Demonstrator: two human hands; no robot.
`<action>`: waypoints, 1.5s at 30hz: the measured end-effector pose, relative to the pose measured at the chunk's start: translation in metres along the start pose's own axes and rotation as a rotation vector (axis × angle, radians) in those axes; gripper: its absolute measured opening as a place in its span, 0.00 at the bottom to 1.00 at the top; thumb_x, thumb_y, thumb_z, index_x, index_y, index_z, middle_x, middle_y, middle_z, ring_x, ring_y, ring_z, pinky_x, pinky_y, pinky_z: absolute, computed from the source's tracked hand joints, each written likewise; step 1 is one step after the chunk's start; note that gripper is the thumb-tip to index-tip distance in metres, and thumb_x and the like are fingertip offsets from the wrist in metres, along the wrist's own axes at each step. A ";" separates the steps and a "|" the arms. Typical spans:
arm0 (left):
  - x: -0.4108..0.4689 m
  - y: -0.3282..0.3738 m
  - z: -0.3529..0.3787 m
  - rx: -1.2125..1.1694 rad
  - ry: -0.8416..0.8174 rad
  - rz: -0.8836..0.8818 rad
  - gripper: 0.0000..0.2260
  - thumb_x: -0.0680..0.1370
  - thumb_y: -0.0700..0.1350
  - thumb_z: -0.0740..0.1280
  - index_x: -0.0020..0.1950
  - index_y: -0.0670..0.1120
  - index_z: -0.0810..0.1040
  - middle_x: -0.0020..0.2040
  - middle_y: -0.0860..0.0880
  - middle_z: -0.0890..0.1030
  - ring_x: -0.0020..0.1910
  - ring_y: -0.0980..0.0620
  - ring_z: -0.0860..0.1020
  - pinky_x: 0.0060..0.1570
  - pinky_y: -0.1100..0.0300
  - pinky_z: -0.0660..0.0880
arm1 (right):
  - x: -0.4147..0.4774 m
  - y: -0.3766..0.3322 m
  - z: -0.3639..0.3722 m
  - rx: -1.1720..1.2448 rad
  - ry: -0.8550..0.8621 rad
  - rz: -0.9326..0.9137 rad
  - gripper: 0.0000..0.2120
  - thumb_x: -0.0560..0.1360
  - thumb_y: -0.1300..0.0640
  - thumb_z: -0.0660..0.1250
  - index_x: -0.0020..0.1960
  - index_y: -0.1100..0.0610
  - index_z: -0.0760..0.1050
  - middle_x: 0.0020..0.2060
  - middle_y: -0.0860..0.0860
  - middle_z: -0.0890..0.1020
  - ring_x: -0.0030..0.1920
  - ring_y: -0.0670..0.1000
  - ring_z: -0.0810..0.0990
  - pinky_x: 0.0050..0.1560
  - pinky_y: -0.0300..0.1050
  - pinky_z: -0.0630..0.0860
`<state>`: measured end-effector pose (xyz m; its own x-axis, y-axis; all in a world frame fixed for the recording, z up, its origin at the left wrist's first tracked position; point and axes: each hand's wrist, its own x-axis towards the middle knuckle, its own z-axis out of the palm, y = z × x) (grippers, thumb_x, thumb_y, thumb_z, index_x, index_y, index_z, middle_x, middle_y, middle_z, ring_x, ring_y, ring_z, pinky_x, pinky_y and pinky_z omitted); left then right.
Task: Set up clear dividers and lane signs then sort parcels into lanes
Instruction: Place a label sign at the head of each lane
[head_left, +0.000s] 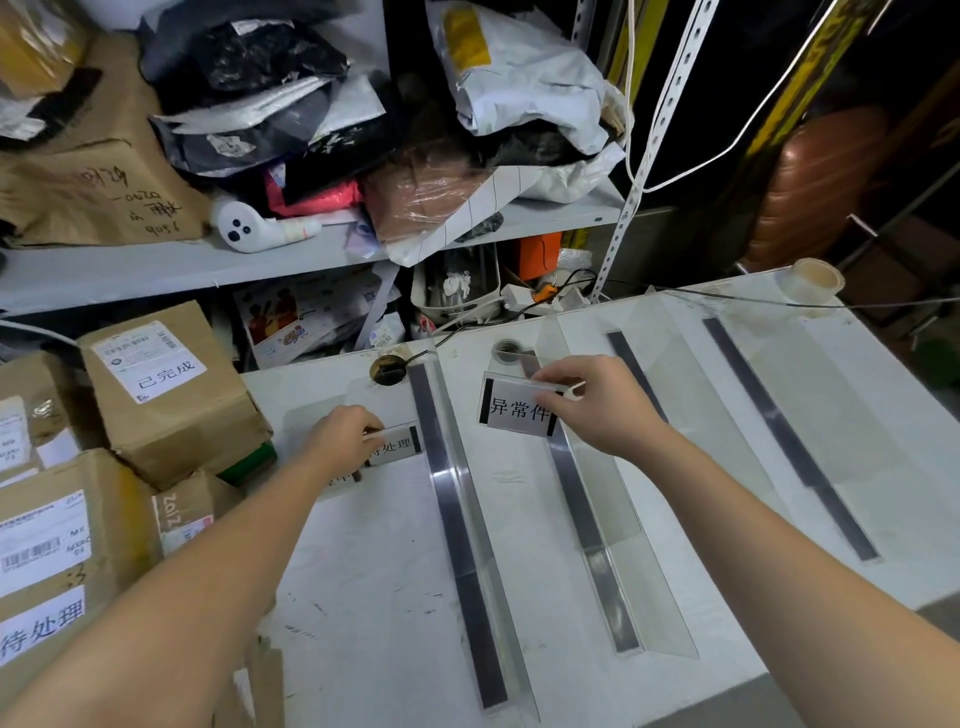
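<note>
Right hand (587, 402) pinches the clear-sleeved white lane sign printed 异常件 (519, 410) by its top edge, fingers closed on it. The sign hangs upright over the white counter (374, 597), touching the second clear acrylic divider (587, 499) at the hand's 6 o'clock; divider axis runs 12–6. Left hand (340, 441), palm down at 9 o'clock, fingers gripping the flat white 待处理 sign (395, 447).

My right hand (597, 405) is holding a sign (519, 410) reading 异常件. Left of my left hand (343, 436), box labels (166, 374) are reading 已完成 and 待处理.
</note>
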<state>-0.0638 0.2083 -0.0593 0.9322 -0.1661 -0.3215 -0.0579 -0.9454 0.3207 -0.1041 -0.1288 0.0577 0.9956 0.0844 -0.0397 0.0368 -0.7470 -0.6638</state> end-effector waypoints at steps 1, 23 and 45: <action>-0.002 0.001 -0.003 -0.017 0.005 -0.005 0.12 0.79 0.49 0.72 0.61 0.47 0.84 0.57 0.49 0.84 0.53 0.50 0.80 0.55 0.53 0.79 | -0.001 0.002 -0.002 -0.003 0.002 -0.004 0.10 0.75 0.56 0.74 0.57 0.53 0.85 0.52 0.45 0.86 0.49 0.42 0.81 0.46 0.27 0.71; -0.036 0.157 -0.086 0.305 0.248 -0.049 0.21 0.80 0.61 0.62 0.65 0.50 0.78 0.60 0.47 0.82 0.58 0.43 0.80 0.48 0.52 0.77 | -0.015 0.080 -0.110 -0.096 -0.014 -0.096 0.10 0.77 0.58 0.72 0.57 0.56 0.85 0.53 0.50 0.86 0.45 0.44 0.78 0.51 0.43 0.76; 0.023 0.364 -0.022 0.368 0.306 -0.265 0.25 0.81 0.63 0.58 0.66 0.45 0.76 0.58 0.39 0.81 0.57 0.38 0.78 0.48 0.49 0.74 | 0.051 0.302 -0.247 -0.108 -0.119 -0.066 0.07 0.76 0.61 0.71 0.52 0.57 0.86 0.51 0.51 0.86 0.53 0.52 0.82 0.54 0.48 0.79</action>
<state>-0.0560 -0.1340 0.0694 0.9901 0.1281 -0.0572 0.1229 -0.9887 -0.0863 -0.0214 -0.5134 0.0395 0.9738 0.2084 -0.0906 0.1176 -0.8034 -0.5838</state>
